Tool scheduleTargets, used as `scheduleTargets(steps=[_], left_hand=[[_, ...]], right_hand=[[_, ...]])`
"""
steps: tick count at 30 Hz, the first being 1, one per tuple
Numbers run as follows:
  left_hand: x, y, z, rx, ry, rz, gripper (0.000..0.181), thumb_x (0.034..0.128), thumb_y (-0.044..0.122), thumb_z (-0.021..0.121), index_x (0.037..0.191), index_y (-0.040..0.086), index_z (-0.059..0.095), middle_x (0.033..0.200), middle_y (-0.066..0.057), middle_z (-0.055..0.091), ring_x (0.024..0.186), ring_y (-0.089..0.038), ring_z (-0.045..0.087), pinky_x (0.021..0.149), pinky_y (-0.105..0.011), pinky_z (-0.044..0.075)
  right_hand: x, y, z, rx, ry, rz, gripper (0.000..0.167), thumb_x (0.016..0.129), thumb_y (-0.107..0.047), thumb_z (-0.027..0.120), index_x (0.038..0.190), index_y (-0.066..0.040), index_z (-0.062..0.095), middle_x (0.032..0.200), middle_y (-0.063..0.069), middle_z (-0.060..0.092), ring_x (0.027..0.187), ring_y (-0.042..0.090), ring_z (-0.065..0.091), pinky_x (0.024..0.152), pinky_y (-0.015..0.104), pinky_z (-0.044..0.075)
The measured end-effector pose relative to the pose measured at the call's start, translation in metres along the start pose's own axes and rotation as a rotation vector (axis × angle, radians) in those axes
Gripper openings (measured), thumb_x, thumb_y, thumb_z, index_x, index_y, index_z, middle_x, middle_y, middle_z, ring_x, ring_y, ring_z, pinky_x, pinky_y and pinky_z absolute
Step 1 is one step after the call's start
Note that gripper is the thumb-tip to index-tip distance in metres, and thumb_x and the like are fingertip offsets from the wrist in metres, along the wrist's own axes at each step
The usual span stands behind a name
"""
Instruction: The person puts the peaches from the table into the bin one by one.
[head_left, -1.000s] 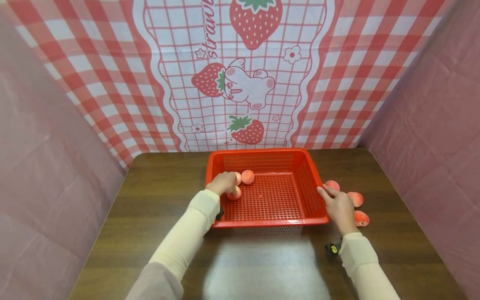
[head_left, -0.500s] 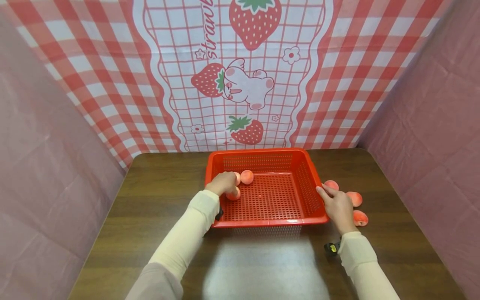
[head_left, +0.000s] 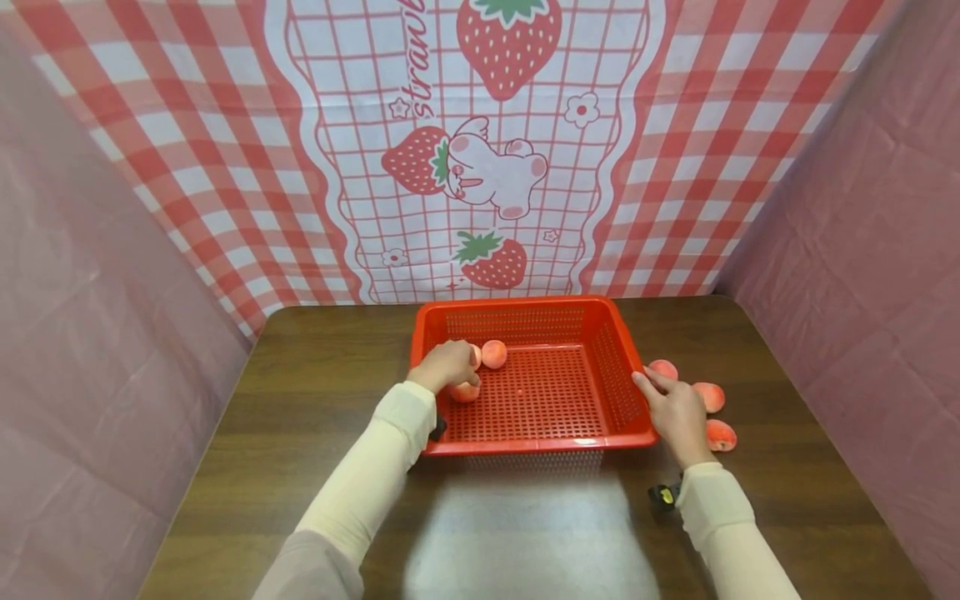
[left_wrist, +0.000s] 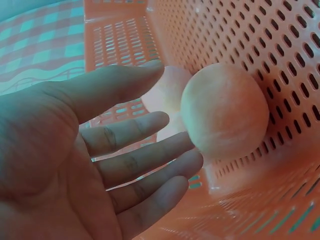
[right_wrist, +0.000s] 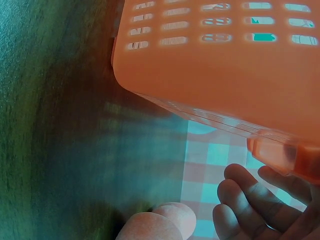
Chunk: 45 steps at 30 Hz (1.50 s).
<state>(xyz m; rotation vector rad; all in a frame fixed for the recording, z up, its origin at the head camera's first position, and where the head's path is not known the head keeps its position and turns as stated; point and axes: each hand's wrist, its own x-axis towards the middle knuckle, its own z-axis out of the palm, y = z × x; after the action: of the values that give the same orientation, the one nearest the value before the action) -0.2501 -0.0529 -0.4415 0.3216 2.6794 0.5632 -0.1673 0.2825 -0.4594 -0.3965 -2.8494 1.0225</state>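
Nearest, two cream fabric sleeves (head_left: 363, 479) reach forward over a dark brown wood-grain table (head_left: 300, 400), and a small black device with a yellow-green spot (head_left: 663, 497) sits at the right cuff. Beyond the cuff, the right hand (head_left: 678, 421) holds the right rim of a bright red, rectangular, perforated plastic basket (head_left: 536, 447). Its thumb lies over the rim; in the right wrist view its other fingers are loosely bent outside the wall.

Three round, orange-pink peaches (head_left: 722, 436) lie on the table to the right of this hand, in a loose line leading away; the farthest is close to the basket's side.

The left hand (head_left: 447, 365) reaches in over the basket's left side. In the left wrist view its fingers are apart and relaxed, with the thumb well away from the others. The tips are right beside an orange-pink peach inside the basket (head_left: 465, 393); whether they touch it I cannot tell. Slightly deeper, a peach half hidden by the hand (head_left: 477, 357) lies just beside another peach in full view (head_left: 494, 354), both on the basket's left side.

Behind the table hangs a red-and-white checked cloth printed with strawberries (head_left: 480, 200), flanked by plain pink cloths (head_left: 847, 292).
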Motion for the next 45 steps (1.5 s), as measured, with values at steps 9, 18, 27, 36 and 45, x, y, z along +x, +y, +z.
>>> scheduleTargets(steps=[9,18,27,36,45], left_hand=[[-0.004,0.0,-0.006,-0.003,0.024,0.009,0.035,0.0864,0.027,0.072,0.116,0.009,0.068,0.114,-0.008,0.068,0.102,-0.026,0.063,0.092,-0.04,0.05],[-0.013,0.0,-0.014,0.003,0.058,0.007,0.04,0.0878,0.032,0.071,0.121,0.01,0.066,0.122,-0.008,0.067,0.114,-0.032,0.061,0.098,-0.043,0.048],[-0.028,-0.004,-0.025,-0.061,0.074,0.021,0.041,0.0898,0.033,0.068,0.123,0.009,0.065,0.122,-0.008,0.067,0.11,-0.028,0.062,0.095,-0.043,0.049],[-0.042,-0.015,-0.033,-0.089,0.125,0.016,0.042,0.091,0.036,0.067,0.123,0.008,0.065,0.123,-0.009,0.067,0.113,-0.028,0.062,0.097,-0.045,0.049],[-0.061,-0.024,-0.043,-0.074,0.198,0.037,0.043,0.0903,0.039,0.067,0.121,0.008,0.066,0.119,-0.01,0.069,0.112,-0.03,0.063,0.097,-0.047,0.049]], right_hand=[[0.0,0.001,0.001,-0.007,-0.005,-0.002,0.061,0.095,-0.054,0.052,0.135,-0.009,0.056,0.074,0.016,0.069,0.058,0.022,0.043,0.05,0.028,0.034],[-0.003,0.002,0.004,-0.017,-0.009,0.008,0.06,0.095,-0.055,0.052,0.135,-0.01,0.057,0.089,0.023,0.071,0.065,0.025,0.049,0.054,0.03,0.034],[-0.006,0.002,0.004,-0.014,-0.005,0.005,0.059,0.095,-0.053,0.052,0.134,-0.009,0.058,0.099,0.026,0.07,0.079,0.031,0.058,0.06,0.03,0.036],[-0.003,0.001,0.002,-0.014,0.003,-0.018,0.059,0.096,-0.053,0.052,0.135,-0.009,0.057,0.095,0.024,0.071,0.075,0.031,0.056,0.059,0.031,0.038],[0.0,0.0,0.0,-0.019,0.002,-0.024,0.059,0.097,-0.052,0.05,0.135,-0.008,0.056,0.122,0.027,0.062,0.099,0.041,0.06,0.07,0.034,0.04]])
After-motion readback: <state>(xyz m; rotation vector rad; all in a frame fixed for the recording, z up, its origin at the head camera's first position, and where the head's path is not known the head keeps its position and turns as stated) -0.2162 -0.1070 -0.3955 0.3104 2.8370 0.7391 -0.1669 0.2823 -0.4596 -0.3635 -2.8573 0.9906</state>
